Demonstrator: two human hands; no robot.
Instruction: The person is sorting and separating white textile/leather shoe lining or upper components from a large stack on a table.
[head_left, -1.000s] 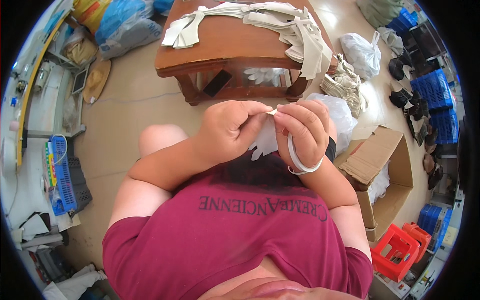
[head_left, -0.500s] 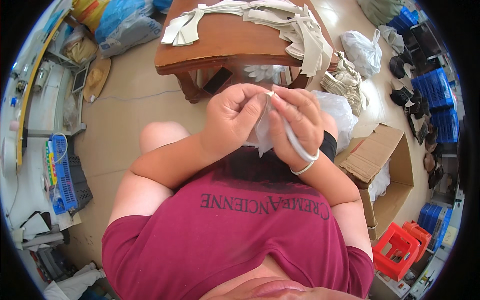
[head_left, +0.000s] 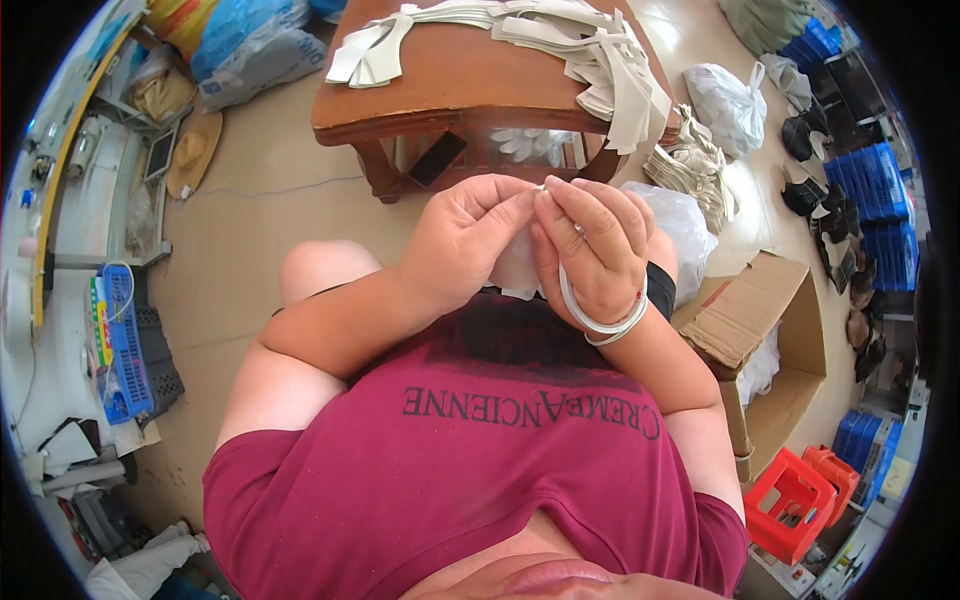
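Two bare hands meet fingertip to fingertip at upper centre of frame. Left hand (head_left: 462, 238): thumb and index finger pinched together on a small off-white piece of thin material (head_left: 542, 189), other fingers curled in. Right hand (head_left: 603, 238): thumb side turned in, fingertips closed on the same piece from the right, fingers bent and stacked. Piece sits right at the meeting point, mostly covered by fingertips; its full shape can't be told. Pale sheet-like material (head_left: 514, 268) shows in the gap below, between the hands; can't tell if it's joined to the pinched piece. Thin white round band (head_left: 612, 328) encircles the right wrist. Maroon short-sleeved T-shirt (head_left: 480, 470) fills lower centre. Beyond the hands, top centre: brown wooden table (head_left: 440, 85) with off-white flat cut strips (head_left: 632, 98) fanned along its far and right edges, some overhanging at right. Black flat rectangular object (head_left: 438, 160) under the table. Upper right, on the floor: heap of off-white cut pieces (head_left: 692, 175), knotted white plastic bag (head_left: 726, 112). Brown cardboard box (head_left: 790, 395) at right, flap up; red plastic crate-like item (head_left: 790, 508) at lower right.
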